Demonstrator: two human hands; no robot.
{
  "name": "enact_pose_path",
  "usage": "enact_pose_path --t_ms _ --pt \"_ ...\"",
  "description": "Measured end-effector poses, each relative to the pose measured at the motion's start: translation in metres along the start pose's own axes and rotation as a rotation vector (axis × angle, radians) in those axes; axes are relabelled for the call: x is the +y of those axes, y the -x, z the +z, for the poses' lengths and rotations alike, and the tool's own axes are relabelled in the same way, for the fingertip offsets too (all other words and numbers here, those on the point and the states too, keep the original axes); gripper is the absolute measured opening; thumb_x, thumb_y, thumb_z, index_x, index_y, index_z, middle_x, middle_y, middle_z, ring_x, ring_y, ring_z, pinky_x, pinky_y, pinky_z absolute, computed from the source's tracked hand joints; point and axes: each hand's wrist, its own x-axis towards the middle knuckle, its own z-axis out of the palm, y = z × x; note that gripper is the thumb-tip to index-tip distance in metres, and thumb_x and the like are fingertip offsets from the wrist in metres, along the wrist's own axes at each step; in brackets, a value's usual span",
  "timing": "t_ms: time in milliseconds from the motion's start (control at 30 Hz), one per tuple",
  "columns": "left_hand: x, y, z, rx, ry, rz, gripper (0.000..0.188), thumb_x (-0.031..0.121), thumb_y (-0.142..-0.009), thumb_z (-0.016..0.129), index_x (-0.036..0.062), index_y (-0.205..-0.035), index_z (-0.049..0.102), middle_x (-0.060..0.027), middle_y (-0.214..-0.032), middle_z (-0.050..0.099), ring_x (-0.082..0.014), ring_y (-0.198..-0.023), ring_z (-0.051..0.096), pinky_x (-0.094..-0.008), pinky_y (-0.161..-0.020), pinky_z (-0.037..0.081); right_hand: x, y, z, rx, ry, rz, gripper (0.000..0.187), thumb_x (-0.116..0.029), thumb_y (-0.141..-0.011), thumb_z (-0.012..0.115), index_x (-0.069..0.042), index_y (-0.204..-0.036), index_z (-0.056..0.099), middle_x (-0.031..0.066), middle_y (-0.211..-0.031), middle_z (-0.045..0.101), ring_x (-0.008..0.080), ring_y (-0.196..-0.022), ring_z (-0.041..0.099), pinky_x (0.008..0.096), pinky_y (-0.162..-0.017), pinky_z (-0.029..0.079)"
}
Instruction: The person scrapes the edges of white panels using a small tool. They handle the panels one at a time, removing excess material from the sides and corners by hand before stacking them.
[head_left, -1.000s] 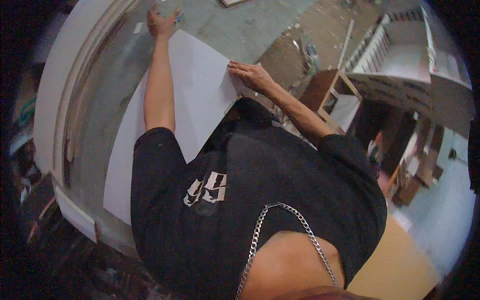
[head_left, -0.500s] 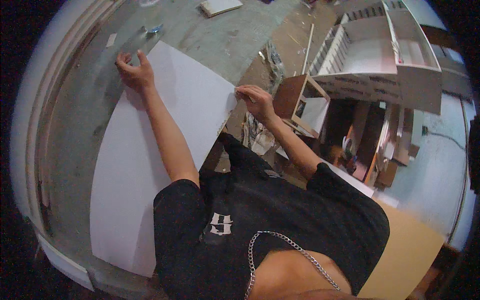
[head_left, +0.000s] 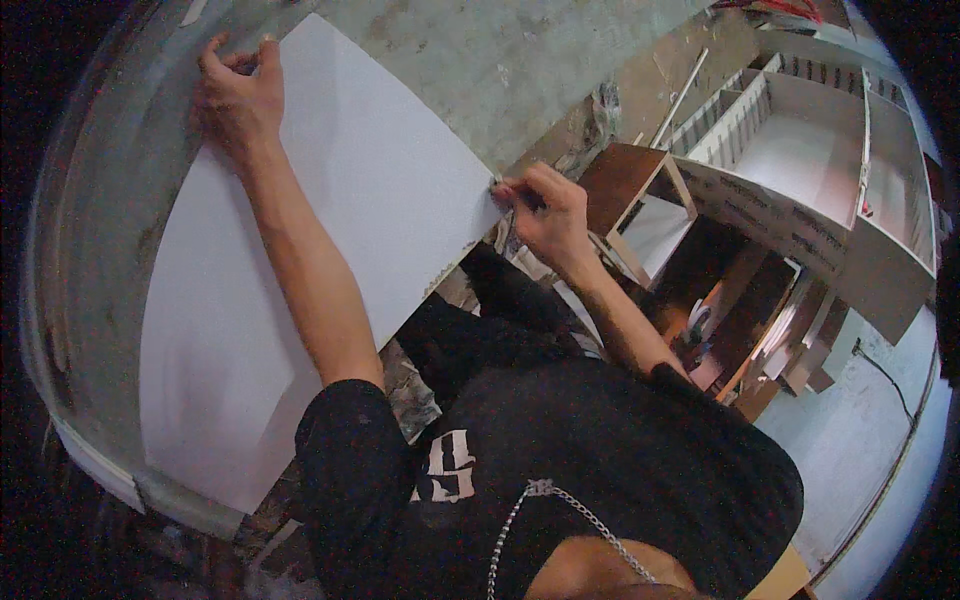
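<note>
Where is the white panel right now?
In the head view the white panel fills the left and centre, lying on the grey concrete surface. The left hand grips its far corner and the right hand pinches its right edge.

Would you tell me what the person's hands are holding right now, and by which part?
Both hold the white panel: the left hand grips its far corner, the right hand pinches its right edge.

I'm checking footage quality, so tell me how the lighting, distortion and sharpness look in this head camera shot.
Head view: strong fisheye bending, so the white board has curved edges and the corners go black. Light is even on the board, with a soft shadow beside the left forearm. The left hand and right hand look fairly sharp; the white shelving unit near the rim is softer and warped.
</note>
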Motion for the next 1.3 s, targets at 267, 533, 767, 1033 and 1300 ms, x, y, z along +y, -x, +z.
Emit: enact_pose_path --t_ms 267,533,767,1033,1300 --pt "0.035 0.0 -0.015 -0.056 -0.08 -0.042 0.074 0.056 -0.072 0.075 0.0088 -0.126 0.057 -0.0055 -0.097 0.072 -0.0271 -0.097 0.067 -0.0417 -0.085 0.05 0.007 -0.062 0.024 -0.027 0.127 -0.101 0.022 -0.011 -0.078 0.073 -0.001 -0.072 0.055 0.0155 -0.064 0.053 0.0283 -0.055 0.052 0.0372 -0.053 0.042" --pt "0.034 0.007 -0.02 -0.072 -0.006 -0.083 0.057 0.048 -0.076 0.074 0.021 -0.124 0.06 -0.0035 -0.097 0.073 -0.0282 -0.091 0.069 -0.0425 -0.084 0.05 -0.021 -0.119 0.061 -0.072 0.132 -0.092 0.02 -0.013 -0.081 0.069 0.0 -0.073 0.057 0.0152 -0.063 0.058 0.0218 -0.055 0.054 0.0345 -0.055 0.044" --pt "0.041 0.006 -0.019 -0.066 -0.025 -0.05 0.045 0.039 -0.083 0.071 0.022 -0.122 0.058 0.0055 -0.086 0.072 -0.0213 -0.094 0.064 -0.0435 -0.093 0.035 -0.053 -0.227 0.108 -0.111 0.075 -0.136 0.025 -0.019 -0.082 0.069 0.001 -0.072 0.059 0.017 -0.061 0.058 0.0162 -0.054 0.052 0.0364 -0.053 0.043" --pt "0.043 0.017 -0.029 -0.104 -0.017 -0.076 0.039 0.034 -0.084 0.07 0.0199 -0.118 0.057 0.0058 -0.084 0.071 -0.0201 -0.092 0.063 -0.0421 -0.092 0.033 -0.022 -0.123 0.059 -0.151 0.075 -0.035 0.028 -0.018 -0.084 0.065 0.0 -0.069 0.05 0.0162 -0.058 0.052 0.0289 -0.053 0.052 0.0422 -0.054 0.042" --pt "0.033 0.016 -0.018 -0.069 0.011 -0.051 0.04 0.032 -0.083 0.07 0.0203 -0.119 0.057 0.0053 -0.083 0.07 -0.0191 -0.09 0.063 -0.0419 -0.093 0.033 -0.045 -0.21 0.116 -0.092 0.036 -0.258 0.032 -0.023 -0.086 0.069 0.005 -0.074 0.058 0.0167 -0.059 0.057 0.0195 -0.052 0.05 0.0361 -0.053 0.043"
